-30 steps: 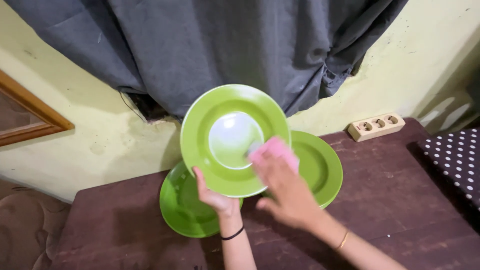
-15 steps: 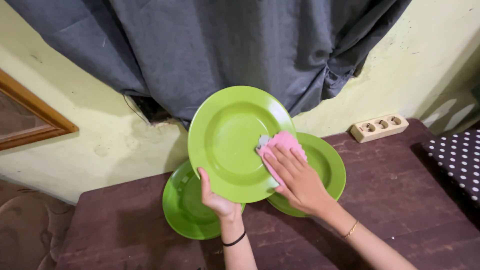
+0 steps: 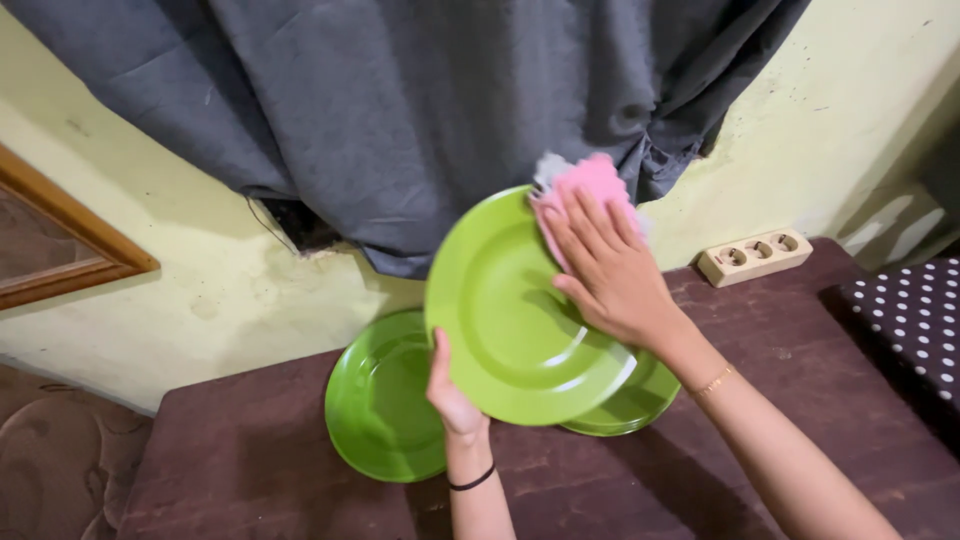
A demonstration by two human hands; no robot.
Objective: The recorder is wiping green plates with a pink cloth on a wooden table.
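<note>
A round green plate (image 3: 510, 320) stands tilted almost upright above the dark wooden table (image 3: 800, 400), its face toward the camera. The left hand (image 3: 452, 390) grips its lower left rim, thumb on the front and the other fingers hidden behind, clamped on the edge. The right hand (image 3: 605, 265) lies flat with fingers together and slightly spread, pressing a pink cloth (image 3: 590, 185) against the plate's upper right rim. The plate looks stiff, light and glossy, so probably slippery; the rim seems the safest place to hold it, with support behind against the cloth's push. Below and left of the held plate a second green plate (image 3: 375, 405) lies on the table; below and right, a third plate (image 3: 630, 405) peeks out. Right of it lies a cream power strip (image 3: 755, 255). Behind hangs a grey curtain (image 3: 400, 110).
</note>
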